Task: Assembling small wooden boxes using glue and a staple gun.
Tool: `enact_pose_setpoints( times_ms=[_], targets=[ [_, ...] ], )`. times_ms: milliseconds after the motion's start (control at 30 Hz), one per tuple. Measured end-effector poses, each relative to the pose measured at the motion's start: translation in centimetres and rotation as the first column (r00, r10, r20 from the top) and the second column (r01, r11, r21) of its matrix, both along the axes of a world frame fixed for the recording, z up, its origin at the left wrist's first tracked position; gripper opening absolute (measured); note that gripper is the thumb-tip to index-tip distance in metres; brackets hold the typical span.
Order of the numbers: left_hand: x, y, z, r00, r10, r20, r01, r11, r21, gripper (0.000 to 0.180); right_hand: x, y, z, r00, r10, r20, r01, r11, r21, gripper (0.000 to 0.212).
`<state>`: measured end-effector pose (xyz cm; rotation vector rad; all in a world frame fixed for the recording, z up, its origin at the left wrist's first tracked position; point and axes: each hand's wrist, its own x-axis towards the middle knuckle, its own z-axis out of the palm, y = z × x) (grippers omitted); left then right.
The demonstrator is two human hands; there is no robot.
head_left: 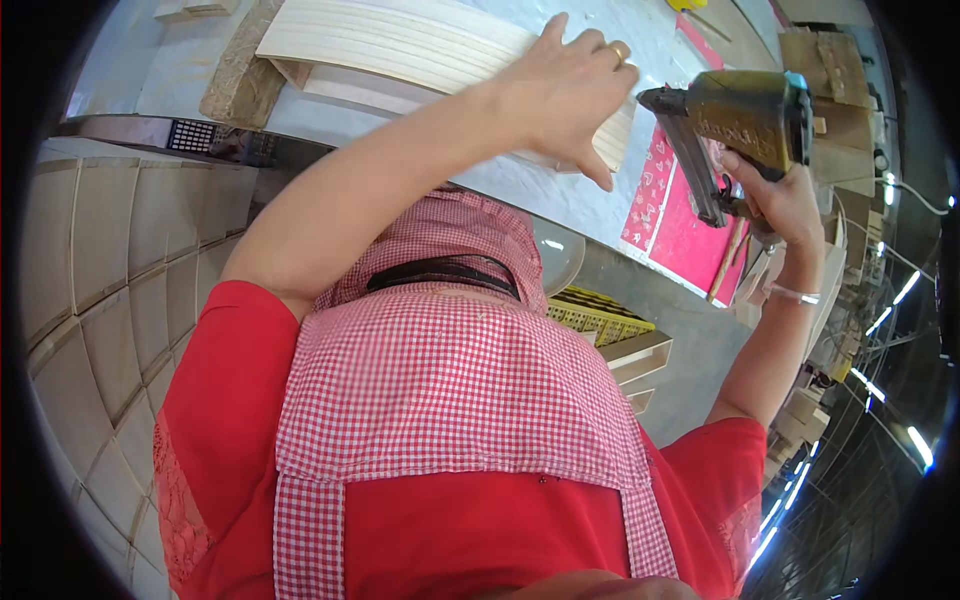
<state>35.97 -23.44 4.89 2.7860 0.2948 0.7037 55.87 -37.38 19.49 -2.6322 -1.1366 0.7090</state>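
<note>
A long pale wooden box (400, 38) lies on the work table, its slatted side up and a hollow showing along its near edge. Over the box's right end is my left hand (565, 100), fingers spread and thumb stretched toward me; a ring is on one finger. Whether the palm presses on the wood is hidden. My right hand (790, 205) is wrapped round the handle of a nail gun (745, 120), dark with a worn gold-brown body. The gun is held up to the right of the box, its nose pointing left near my left fingertips but apart from them.
A rough wood block (243, 70) stands against the box's left end. Pink patterned sheeting (690, 215) covers the table's right part, with a thin wooden stick (727, 262) on it. Stacked wooden panels (105, 225) rise at my left. A yellow crate (600, 318) sits below the table.
</note>
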Motion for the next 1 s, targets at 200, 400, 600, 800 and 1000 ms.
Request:
enact_pose_setpoints(
  times_ms=[200,400,600,800,1000],
  targets=[
    [-9.2,-2.9,-6.2,0.970,-0.171,0.175,0.179,0.983,-0.033,0.025,1.5,-5.8,-2.4,0.960,0.274,0.060,-0.277,0.891,0.360,0.036],
    [-12.7,4.6,-8.4,0.816,0.311,-0.487,-0.396,0.915,-0.080,0.062,3.6,-12.9,-4.3,0.996,0.056,0.063,-0.078,0.902,0.425,0.029],
    [-6.1,1.1,-10.2,0.969,-0.028,-0.244,-0.100,0.863,-0.494,0.073,0.6,-13.8,-1.5,0.972,-0.236,-0.012,0.230,0.934,0.273,0.027],
    [0.7,-6.9,-9.2,0.994,-0.104,-0.041,0.080,0.916,-0.394,0.054,-0.7,-11.3,0.5,0.991,-0.126,0.041,0.112,0.962,0.248,0.024],
    [-10.8,-0.3,-3.4,0.824,-0.272,0.497,0.455,-0.203,-0.867,0.029,2.4,-10.7,-0.2,0.985,-0.025,0.169,-0.012,0.976,0.218,0.025]
  ],
)
